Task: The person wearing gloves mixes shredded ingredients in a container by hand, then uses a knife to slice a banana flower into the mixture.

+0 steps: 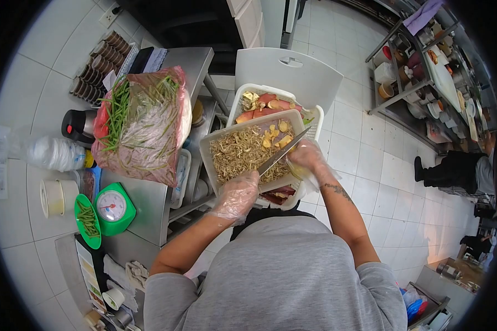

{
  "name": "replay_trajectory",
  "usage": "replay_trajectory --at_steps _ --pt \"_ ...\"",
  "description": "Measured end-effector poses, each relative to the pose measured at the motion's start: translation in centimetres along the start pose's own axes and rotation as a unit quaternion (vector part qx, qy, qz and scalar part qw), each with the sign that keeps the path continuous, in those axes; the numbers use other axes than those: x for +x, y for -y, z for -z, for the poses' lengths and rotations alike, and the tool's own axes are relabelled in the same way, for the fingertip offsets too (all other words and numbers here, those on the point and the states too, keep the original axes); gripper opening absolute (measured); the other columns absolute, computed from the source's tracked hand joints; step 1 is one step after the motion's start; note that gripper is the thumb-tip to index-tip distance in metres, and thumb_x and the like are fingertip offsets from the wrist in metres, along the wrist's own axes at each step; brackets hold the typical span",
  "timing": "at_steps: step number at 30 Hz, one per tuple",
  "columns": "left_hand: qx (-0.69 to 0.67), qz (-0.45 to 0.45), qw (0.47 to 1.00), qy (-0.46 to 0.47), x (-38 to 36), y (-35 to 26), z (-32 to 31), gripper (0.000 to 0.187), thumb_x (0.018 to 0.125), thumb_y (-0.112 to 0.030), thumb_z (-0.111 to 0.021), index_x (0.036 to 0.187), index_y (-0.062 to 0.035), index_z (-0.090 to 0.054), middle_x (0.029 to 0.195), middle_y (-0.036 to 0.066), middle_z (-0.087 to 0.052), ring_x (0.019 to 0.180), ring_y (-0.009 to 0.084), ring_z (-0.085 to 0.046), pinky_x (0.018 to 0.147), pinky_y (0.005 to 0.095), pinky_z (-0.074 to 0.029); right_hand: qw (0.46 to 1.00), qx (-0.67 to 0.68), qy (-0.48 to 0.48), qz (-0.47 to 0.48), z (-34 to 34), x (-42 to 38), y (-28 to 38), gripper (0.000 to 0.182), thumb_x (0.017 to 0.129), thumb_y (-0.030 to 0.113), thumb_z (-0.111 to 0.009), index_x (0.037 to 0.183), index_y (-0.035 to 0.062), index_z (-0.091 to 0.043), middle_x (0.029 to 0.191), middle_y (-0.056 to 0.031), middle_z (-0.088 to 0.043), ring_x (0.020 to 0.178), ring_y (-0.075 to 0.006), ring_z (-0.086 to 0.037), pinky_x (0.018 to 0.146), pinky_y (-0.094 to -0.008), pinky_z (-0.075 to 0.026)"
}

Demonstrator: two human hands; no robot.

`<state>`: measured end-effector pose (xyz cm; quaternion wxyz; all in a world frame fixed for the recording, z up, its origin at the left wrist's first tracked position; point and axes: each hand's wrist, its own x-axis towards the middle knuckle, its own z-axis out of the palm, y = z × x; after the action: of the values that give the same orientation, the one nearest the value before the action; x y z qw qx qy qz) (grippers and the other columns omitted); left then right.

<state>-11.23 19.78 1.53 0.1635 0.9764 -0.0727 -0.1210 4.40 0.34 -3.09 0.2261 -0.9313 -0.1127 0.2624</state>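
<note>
My left hand (240, 193), in a clear plastic glove, is closed round the handle end of a knife (284, 151). The blade slants up and right across a pale plastic tub (205, 157). Inside lie many thin brownish strips (237, 151), too small to name surely, and yellow slices (270, 135) at the right. My right hand (309, 157), gloved too, is closed beside the blade over the tub's right side; what its fingers hold is hidden. Under the tub is a white basket (319, 117) with reddish and yellow pieces, resting on a white chair (281, 58).
Left, a steel table (143, 201) bears a plastic bag of green beans (143, 121). Near it are a green scale (113, 207) and a green dish (88, 223) of beans. A loaded rack (408, 83) stands right; another person's leg (447, 168) shows beyond.
</note>
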Motion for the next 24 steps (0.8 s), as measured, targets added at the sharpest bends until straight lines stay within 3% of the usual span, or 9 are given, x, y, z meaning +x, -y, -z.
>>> replay_trajectory --at_steps 2,11,17,20,23,24 --pt "0.011 0.001 1.000 -0.008 -0.1 -0.1 -0.3 0.009 0.090 -0.005 -0.048 0.097 -0.0006 -0.049 0.088 0.020 -0.064 0.083 0.0375 -0.068 0.072 0.0461 -0.054 0.999 0.013 -0.008 0.029 0.8 -0.6 0.7 0.045 0.073 0.035 -0.072 0.106 0.0039 -0.071 0.105 -0.0240 -0.069 0.102 -0.0379 -0.065 0.090 -0.0430 -0.052" --pt "0.006 0.005 0.999 -0.031 0.0 -0.3 -1.7 0.010 0.089 -0.004 -0.046 0.098 -0.0011 -0.049 0.090 0.020 -0.063 0.085 0.0379 -0.066 0.073 0.0454 -0.054 0.998 -0.003 -0.030 0.049 0.9 -0.9 1.1 0.044 0.074 0.036 -0.070 0.110 0.0101 -0.070 0.109 -0.0199 -0.069 0.104 -0.0374 -0.065 0.090 -0.0418 -0.051" --pt "-0.067 0.076 0.994 0.029 3.0 -0.3 -2.9 0.013 0.091 -0.005 -0.043 0.100 0.0006 -0.049 0.093 0.023 -0.064 0.088 0.0414 -0.065 0.078 0.0486 -0.052 0.993 -0.077 0.093 -0.008 0.8 -0.9 2.5 0.054 0.072 0.037 -0.072 0.117 0.0077 -0.066 0.114 -0.0219 -0.067 0.107 -0.0371 -0.063 0.094 -0.0417 -0.050" --pt "-0.106 0.111 0.988 0.020 5.9 0.1 -2.4 0.016 0.094 -0.008 -0.040 0.103 0.0016 -0.050 0.095 0.026 -0.064 0.091 0.0429 -0.065 0.079 0.0513 -0.051 0.997 -0.005 0.014 0.071 -2.6 -1.6 2.5 0.064 0.068 0.037 -0.075 0.123 0.0061 -0.063 0.113 -0.0239 -0.067 0.107 -0.0378 -0.063 0.094 -0.0423 -0.049" --pt "-0.127 0.092 0.987 0.030 6.2 0.1 -0.7 0.022 0.097 -0.011 -0.036 0.105 0.0023 -0.050 0.098 0.028 -0.065 0.095 0.0439 -0.065 0.082 0.0528 -0.050 0.998 0.016 -0.008 0.058 -1.9 -1.4 2.0 0.049 0.068 0.036 -0.076 0.102 0.0013 -0.070 0.111 -0.0193 -0.069 0.107 -0.0340 -0.065 0.092 -0.0410 -0.051" --pt "-0.123 0.062 0.990 0.028 5.1 0.5 -0.9 0.022 0.097 -0.013 -0.035 0.105 0.0022 -0.050 0.097 0.028 -0.065 0.095 0.0441 -0.065 0.082 0.0530 -0.050 1.000 -0.012 0.009 -0.012 -0.2 -2.0 2.9 0.050 0.068 0.037 -0.075 0.105 0.0026 -0.070 0.111 -0.0201 -0.069 0.106 -0.0337 -0.065 0.092 -0.0410 -0.051"
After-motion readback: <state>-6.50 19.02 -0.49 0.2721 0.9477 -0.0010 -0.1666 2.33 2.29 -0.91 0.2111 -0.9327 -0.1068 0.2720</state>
